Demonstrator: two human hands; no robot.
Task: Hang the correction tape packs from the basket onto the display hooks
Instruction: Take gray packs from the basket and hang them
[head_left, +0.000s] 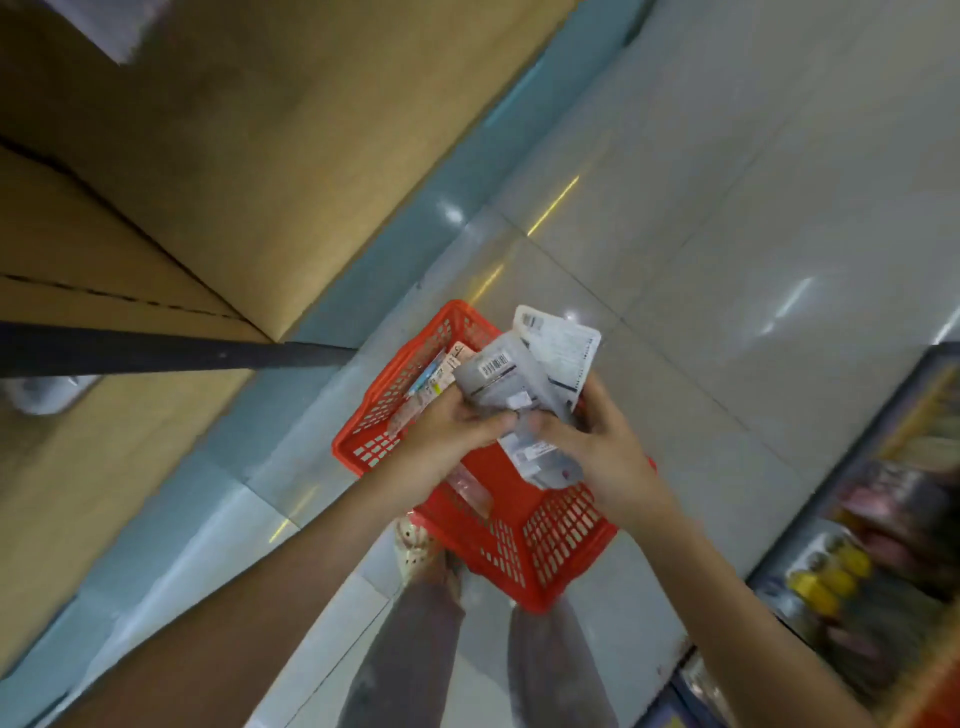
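Observation:
A red plastic basket (550, 540) stands on the tiled floor below me. Above it both my hands hold a fanned bundle of grey and white correction tape packs (535, 364), their barcoded backs up. My left hand (452, 434) grips the bundle's left side, fingers curled round it. Its right side is gripped by my right hand (597, 447), the thumb lying across the packs. More packs (431, 384) lean inside the basket at its far left. No display hooks are in view.
Large cardboard boxes (208, 156) on a dark shelf edge fill the upper left. A shelf with coloured goods (883, 545) runs along the right. My legs and a foot (415, 545) stand just behind the basket. Glossy floor tiles stretch ahead.

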